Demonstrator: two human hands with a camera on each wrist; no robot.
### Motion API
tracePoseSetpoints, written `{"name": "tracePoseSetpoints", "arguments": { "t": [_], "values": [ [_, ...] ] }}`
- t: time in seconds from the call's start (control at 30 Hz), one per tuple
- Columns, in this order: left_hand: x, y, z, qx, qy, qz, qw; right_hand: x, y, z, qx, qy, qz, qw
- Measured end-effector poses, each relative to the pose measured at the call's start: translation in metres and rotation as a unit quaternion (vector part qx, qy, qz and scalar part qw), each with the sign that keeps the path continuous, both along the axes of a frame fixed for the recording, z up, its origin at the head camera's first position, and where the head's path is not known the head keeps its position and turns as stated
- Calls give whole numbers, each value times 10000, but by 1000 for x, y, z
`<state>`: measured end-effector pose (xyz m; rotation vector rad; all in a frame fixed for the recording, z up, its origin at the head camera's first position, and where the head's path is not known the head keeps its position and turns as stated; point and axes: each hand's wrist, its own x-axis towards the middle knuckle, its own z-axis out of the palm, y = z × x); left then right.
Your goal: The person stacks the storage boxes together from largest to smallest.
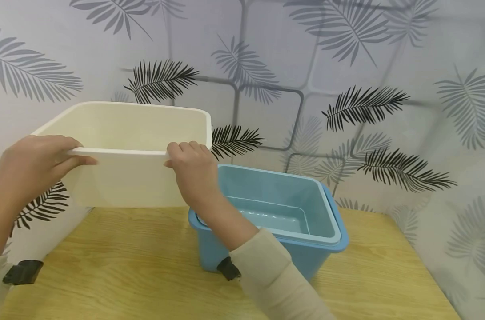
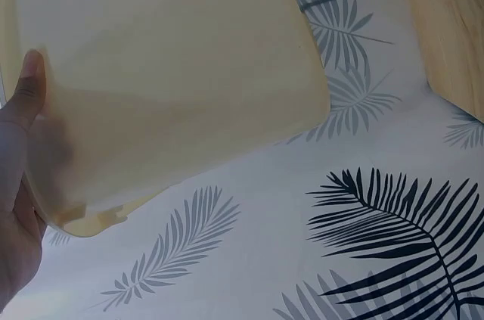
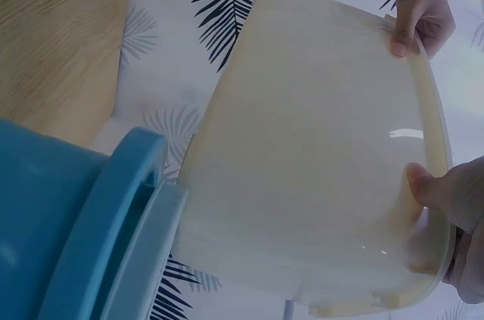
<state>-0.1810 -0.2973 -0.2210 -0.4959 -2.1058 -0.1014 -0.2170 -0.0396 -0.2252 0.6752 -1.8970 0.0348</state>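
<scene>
A cream-coloured plastic bin (image 1: 118, 180) is held up above the table, left of the blue bins. My left hand (image 1: 38, 160) pinches its near rim at the left, thumb on the outer wall. Nearer the right corner, my right hand (image 1: 194, 171) grips the same rim with fingers curled over it. In the left wrist view the bin's smooth wall (image 2: 181, 70) fills much of the picture. The right wrist view shows both hands on the rim, with the bin's wall (image 3: 318, 123) between them and the blue bins. Inside the cream bin only the upper walls show.
On the wooden table (image 1: 126, 262) stands a darker blue bin (image 1: 212, 251) with a light blue bin (image 1: 274, 186) nested in it. My right forearm crosses in front of them. Behind the table rises a leaf-patterned wall covering (image 1: 282, 66).
</scene>
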Motion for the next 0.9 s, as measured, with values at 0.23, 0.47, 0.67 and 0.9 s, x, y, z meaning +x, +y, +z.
{"name": "tracePoseSetpoints", "arguments": {
  "t": [0.23, 0.47, 0.67, 0.9],
  "values": [
    [-2, 10, 4, 130, -33, -41, 9999, 3, 14, 5, -37, -240, 140, 9996],
    [-4, 19, 8, 187, 62, -159, 9997, 5, 24, 9, -108, -222, 259, 9994],
    [-8, 30, 9, 46, 384, -317, 9987, 4, 34, 10, -132, -301, 189, 9993],
    [-11, 45, 10, 53, 466, -477, 9978, 4, 48, 10, -236, -489, 274, 9981]
  ]
}}
